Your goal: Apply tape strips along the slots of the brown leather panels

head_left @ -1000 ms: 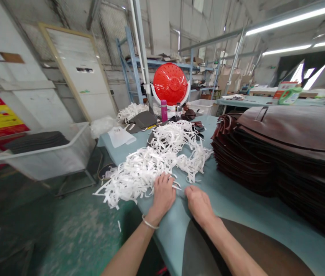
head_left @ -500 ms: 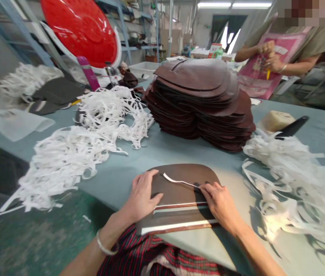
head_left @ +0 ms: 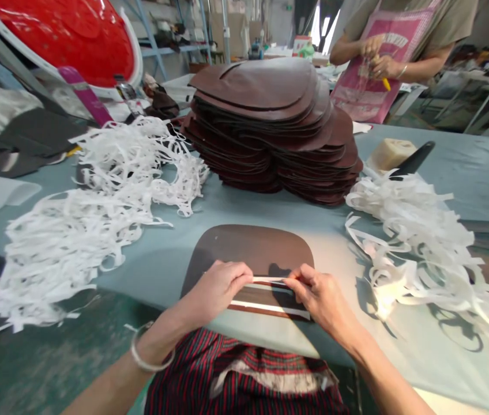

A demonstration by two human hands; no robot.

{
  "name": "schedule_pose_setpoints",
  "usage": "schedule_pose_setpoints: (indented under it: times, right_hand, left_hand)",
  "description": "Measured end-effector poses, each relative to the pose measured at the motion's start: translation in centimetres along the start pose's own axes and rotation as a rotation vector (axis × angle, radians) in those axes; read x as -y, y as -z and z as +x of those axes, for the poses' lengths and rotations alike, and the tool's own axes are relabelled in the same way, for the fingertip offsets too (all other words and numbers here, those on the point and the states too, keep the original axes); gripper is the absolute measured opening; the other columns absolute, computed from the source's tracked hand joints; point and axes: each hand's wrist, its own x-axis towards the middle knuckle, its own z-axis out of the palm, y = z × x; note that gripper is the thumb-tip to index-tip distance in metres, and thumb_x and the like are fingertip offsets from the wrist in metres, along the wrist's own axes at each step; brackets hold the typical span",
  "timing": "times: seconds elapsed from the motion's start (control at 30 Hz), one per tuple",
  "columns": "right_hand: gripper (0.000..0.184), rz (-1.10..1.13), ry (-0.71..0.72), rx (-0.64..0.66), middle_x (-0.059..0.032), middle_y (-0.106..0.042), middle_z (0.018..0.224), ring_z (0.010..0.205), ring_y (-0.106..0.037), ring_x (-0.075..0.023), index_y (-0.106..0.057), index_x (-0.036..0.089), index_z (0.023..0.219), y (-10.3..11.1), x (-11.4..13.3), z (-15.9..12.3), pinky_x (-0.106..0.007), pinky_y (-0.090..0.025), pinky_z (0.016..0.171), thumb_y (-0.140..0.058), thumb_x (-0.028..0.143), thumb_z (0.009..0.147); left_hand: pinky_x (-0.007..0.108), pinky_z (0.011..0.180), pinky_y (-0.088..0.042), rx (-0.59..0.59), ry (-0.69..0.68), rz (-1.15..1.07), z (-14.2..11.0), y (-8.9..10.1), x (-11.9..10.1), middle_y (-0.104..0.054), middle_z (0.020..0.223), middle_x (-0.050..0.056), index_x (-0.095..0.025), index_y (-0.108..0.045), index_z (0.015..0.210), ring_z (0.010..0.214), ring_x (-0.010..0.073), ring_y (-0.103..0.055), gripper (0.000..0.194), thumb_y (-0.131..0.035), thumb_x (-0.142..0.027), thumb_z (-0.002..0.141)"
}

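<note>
A brown leather piece (head_left: 248,248) lies flat on the teal table (head_left: 478,173) right in front of me, with white strips across its near part. My left hand (head_left: 216,288) and my right hand (head_left: 320,297) both pinch the ends of a white tape strip (head_left: 268,280) stretched between them on the piece. A second white strip (head_left: 266,307) lies just below it.
A tall stack of brown leather pieces (head_left: 270,127) stands behind. Heaps of loose white strips lie on the left (head_left: 97,202) and on the right (head_left: 417,236). A person in a pink apron (head_left: 378,52) works across the table. A red round basket (head_left: 63,34) leans at the back left.
The view swung right from the left strip heap to the leather piece. My hands left that heap, carried a white strip over and now hold it taut across the piece.
</note>
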Motion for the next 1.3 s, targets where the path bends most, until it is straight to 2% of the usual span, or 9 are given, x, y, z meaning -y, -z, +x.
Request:
schedule_pose_setpoints:
  times: [0.07, 0.13, 0.27, 0.37, 0.5, 0.57, 0.73, 1.03, 1.3]
  right_hand:
    - [0.025, 0.035, -0.008, 0.084, 0.0025, -0.059, 0.065, 0.058, -0.052, -0.0132, -0.058, 0.022, 0.082, 0.6, -0.8, -1.4, -0.024, -0.037, 0.059, -0.043, 0.037, 0.096]
    - [0.026, 0.047, -0.025, 0.119, 0.0008, -0.062, 0.070, 0.063, -0.056, -0.0142, -0.059, 0.022, 0.083, 0.5, -1.3, -2.4, -0.025, -0.040, 0.063, -0.040, 0.035, 0.096]
    - [0.027, -0.036, -0.134, 0.049, -0.0012, -0.065, 0.069, 0.062, -0.060, -0.0173, -0.060, 0.022, 0.082, -0.9, -2.1, -3.3, -0.028, -0.041, 0.064, -0.043, 0.040, 0.092]
    - [0.032, -0.121, -0.174, 0.017, -0.0002, -0.063, 0.062, 0.057, -0.059, -0.0182, -0.059, 0.023, 0.079, -1.8, -2.6, -3.3, -0.029, -0.040, 0.060, -0.046, 0.050, 0.089]
    - [0.033, -0.078, -0.142, 0.048, -0.0008, -0.069, 0.074, 0.067, -0.064, -0.0182, -0.061, 0.025, 0.086, -2.0, -3.2, -3.5, -0.028, -0.043, 0.065, -0.041, 0.051, 0.091]
    - [0.034, -0.076, -0.157, 0.052, -0.0003, -0.069, 0.073, 0.065, -0.064, -0.0177, -0.061, 0.025, 0.085, -1.9, -3.4, -3.5, -0.027, -0.044, 0.064, -0.043, 0.053, 0.089]
    - [0.041, -0.134, -0.257, 0.030, 0.0018, -0.061, 0.056, 0.051, -0.057, -0.0172, -0.060, 0.025, 0.075, -2.2, -3.5, -3.2, -0.027, -0.043, 0.053, -0.046, 0.063, 0.082]
    - [0.042, -0.113, -0.244, 0.009, 0.0003, -0.066, 0.062, 0.056, -0.061, -0.0174, -0.063, 0.025, 0.077, -2.1, -3.7, -3.1, -0.023, -0.045, 0.053, -0.045, 0.062, 0.083]
    - [0.038, -0.125, -0.250, -0.042, 0.0007, -0.065, 0.058, 0.050, -0.059, -0.0168, -0.063, 0.025, 0.075, -2.5, -3.6, -2.9, -0.024, -0.042, 0.049, -0.049, 0.060, 0.080]
  left_hand:
    - [0.027, 0.077, -0.039, 0.043, 0.069, -0.102, -1.6, 0.6, 1.1, -0.065, 0.087, -0.003, -0.024, -0.061, 0.088, 0.081, 0.0143, -0.058, 0.029, -0.036, -0.034, 0.097]
    - [0.024, 0.076, -0.038, 0.035, 0.110, -0.146, -3.0, 0.9, 2.3, -0.065, 0.088, -0.003, -0.024, -0.061, 0.088, 0.082, 0.0131, -0.057, 0.028, -0.036, -0.031, 0.096]
    - [0.024, 0.061, -0.035, -0.074, 0.318, -0.091, -4.9, 0.8, 3.8, -0.056, 0.067, -0.004, -0.021, -0.060, 0.078, 0.065, 0.0126, -0.051, 0.021, -0.044, -0.030, 0.089]
    - [0.023, 0.058, -0.034, -0.155, 0.409, -0.079, -5.4, 0.6, 4.4, -0.053, 0.062, -0.005, -0.020, -0.059, 0.075, 0.060, 0.0121, -0.049, 0.020, -0.045, -0.029, 0.085]
    - [0.024, 0.057, -0.033, -0.209, 0.491, -0.058, -5.3, 0.5, 5.2, -0.054, 0.059, -0.005, -0.019, -0.058, 0.070, 0.057, 0.0118, -0.049, 0.017, -0.047, -0.027, 0.081]
    - [0.024, 0.056, -0.032, -0.224, 0.533, -0.046, -5.2, 0.5, 5.5, -0.053, 0.056, -0.005, -0.019, -0.058, 0.068, 0.054, 0.0116, -0.048, 0.015, -0.049, -0.026, 0.079]
    - [0.024, 0.057, -0.033, -0.259, 0.528, -0.047, -5.3, 0.5, 6.5, -0.056, 0.058, -0.004, -0.019, -0.058, 0.069, 0.056, 0.0119, -0.050, 0.015, -0.047, -0.023, 0.078]
    - [0.024, 0.057, -0.034, -0.245, 0.573, -0.040, -4.8, 0.9, 6.7, -0.060, 0.059, -0.003, -0.019, -0.061, 0.070, 0.057, 0.0129, -0.055, 0.014, -0.049, -0.021, 0.076]
    - [0.025, 0.056, -0.034, -0.243, 0.614, -0.005, -4.7, 0.6, 6.9, -0.060, 0.059, -0.003, -0.019, -0.060, 0.069, 0.056, 0.0123, -0.054, 0.013, -0.048, -0.019, 0.076]
